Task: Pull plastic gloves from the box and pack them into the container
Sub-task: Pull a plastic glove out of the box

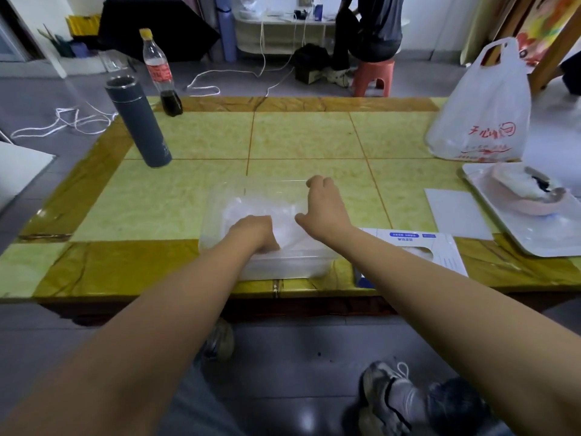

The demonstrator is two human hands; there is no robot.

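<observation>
Flask (138, 121): dark grey, upright near the far left corner of the worktop (298, 133); bare tile between it and the container.
Cola bottle (161, 73): upright at the far edge, just behind the flask.
Container (210, 215): clear plastic, mid-worktop, close to the near edge; open room to its left and beyond it.
Gloves (251, 204): translucent crumpled heap inside the container.
Left hand (255, 232): inside the container, knuckles up, bent down onto the gloves; fingertips hidden, so cannot tell whether gripping.
Right hand (323, 204): over the container's right side, fingers curled near the far rim, thumb spread leftward; cannot tell whether holding film.
Box (440, 247): white and blue, flat just right of the container, partly under the right forearm.
White sheet (456, 212): flat between box and tray.
Bag (484, 114): white plastic, standing near the far right corner.
Tray (540, 243): white, at the right edge, cut off by the frame.
</observation>
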